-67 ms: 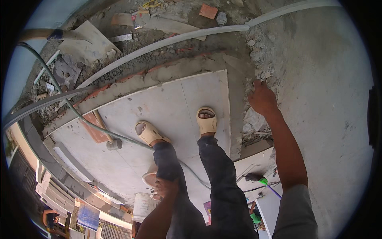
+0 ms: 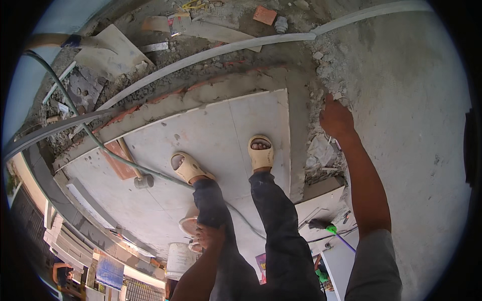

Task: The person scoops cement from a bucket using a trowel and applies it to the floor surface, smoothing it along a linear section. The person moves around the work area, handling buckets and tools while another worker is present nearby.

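Your right hand [image 2: 337, 120], forefinger extended, any hold hidden, beside loose grey stony rubble [image 2: 333, 75], probably brittle, best pinched by lump sides; your left hand [image 2: 210, 236] lies loosely open on your dark trouser leg [image 2: 215, 206].

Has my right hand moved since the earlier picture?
Yes: the right hand has shifted slightly right and forward, judged against the far right corner of the pale tiled surface.

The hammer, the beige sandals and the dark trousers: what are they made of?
Hammer: the handle looks like wood, being pale brown; the dull grey head may be rubber, but could be metal.
Sandals: probably foam or soft plastic, matt, because they look thick and smooth.
Trousers: likely woven cloth, dull, because they wrinkle.
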